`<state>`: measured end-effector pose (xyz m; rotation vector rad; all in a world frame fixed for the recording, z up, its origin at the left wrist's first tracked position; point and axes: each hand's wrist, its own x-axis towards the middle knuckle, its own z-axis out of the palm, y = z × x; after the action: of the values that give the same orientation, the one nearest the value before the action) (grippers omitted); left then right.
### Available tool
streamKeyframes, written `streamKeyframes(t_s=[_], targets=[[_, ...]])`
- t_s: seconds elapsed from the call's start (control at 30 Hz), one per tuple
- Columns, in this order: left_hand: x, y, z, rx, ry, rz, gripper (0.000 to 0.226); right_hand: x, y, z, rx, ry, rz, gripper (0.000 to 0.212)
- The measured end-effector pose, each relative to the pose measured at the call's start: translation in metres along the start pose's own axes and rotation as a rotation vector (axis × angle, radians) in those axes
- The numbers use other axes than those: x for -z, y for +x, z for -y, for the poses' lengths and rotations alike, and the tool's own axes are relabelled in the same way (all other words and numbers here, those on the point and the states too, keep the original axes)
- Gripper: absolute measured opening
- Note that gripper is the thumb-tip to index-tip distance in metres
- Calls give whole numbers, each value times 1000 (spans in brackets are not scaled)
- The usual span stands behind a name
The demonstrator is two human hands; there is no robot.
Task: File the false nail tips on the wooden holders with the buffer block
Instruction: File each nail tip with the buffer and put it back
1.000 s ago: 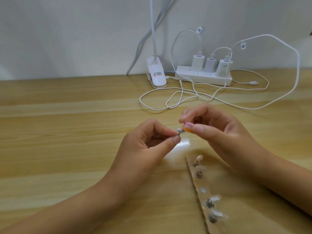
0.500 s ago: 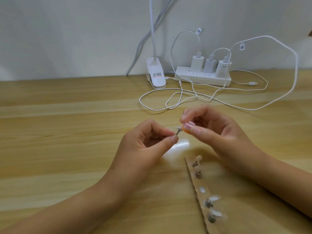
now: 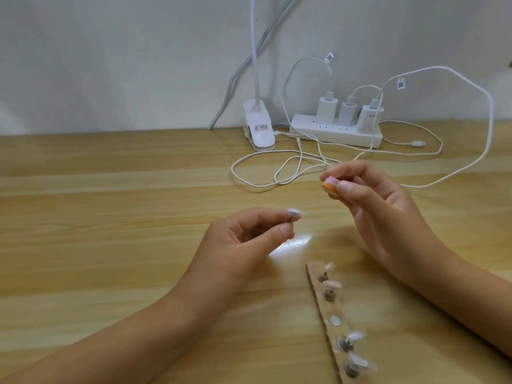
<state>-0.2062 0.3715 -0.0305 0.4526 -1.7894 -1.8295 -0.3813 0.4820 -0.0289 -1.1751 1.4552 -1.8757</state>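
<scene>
Clear false nail tip sat pinched in your left grip, pink-orange buffer block clamped in your right grip; four others probably awaited filing.

Your left hand and right hand are bare, as are both forearms to the frame's edge; the 2 thumbnails look short and rounded.

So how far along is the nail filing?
Done: nothing I can confirm; filing marks are too small to see. In hand: the left hand pinches one clear false nail tip on its peg, the right hand holds the orange-and-pink buffer block, apart from it. Left: possibly the four clear tips on the brown wooden strip, whose middle slot is bare.
</scene>
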Motion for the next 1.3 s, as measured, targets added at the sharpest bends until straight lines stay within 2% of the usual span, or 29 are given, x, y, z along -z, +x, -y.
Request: streamKeyframes(t_s=[0.2, 0.5, 0.7, 0.83, 0.9, 0.97, 1.03, 1.1, 1.2, 1.23, 1.3], targets=[[1, 2, 2, 32, -21, 34, 22, -4, -5, -1, 61, -5, 31, 17], [0, 2, 4, 0, 21, 53, 10, -6, -7, -1, 32, 2, 69, 16], [-1, 3, 6, 0, 59, -5, 8, -16, -16, 3, 221, -182, 157, 17], [-2, 3, 5, -15, 46, -10, 17, -14, -11, 0, 92, -213, 166, 14], [-3, 4, 5, -14, 30, -14, 19, -15, -12, 1, 214, -249, 139, 12], [-3, 5, 6, -3, 32, -13, 21, -16, -14, 0, 309, -338, 196, 14], [-2, 5, 8, 0, 44, -8, 20, -13, -12, -4, 252, -367, 189, 13], [-3, 5, 7, -4, 27, 0, 20, -11, -10, -3, 218, -281, 137, 12], [-5, 5, 6, -30, 20, 12, 18, -16, -13, 2, 300, -291, 244, 16], [-5, 4, 6, -34, 25, 11, 17, -16, -13, 0, 274, -326, 275, 16], [-4, 4, 7, -33, 21, 17, 11, -10, -9, -4, 187, -343, 224, 12]])
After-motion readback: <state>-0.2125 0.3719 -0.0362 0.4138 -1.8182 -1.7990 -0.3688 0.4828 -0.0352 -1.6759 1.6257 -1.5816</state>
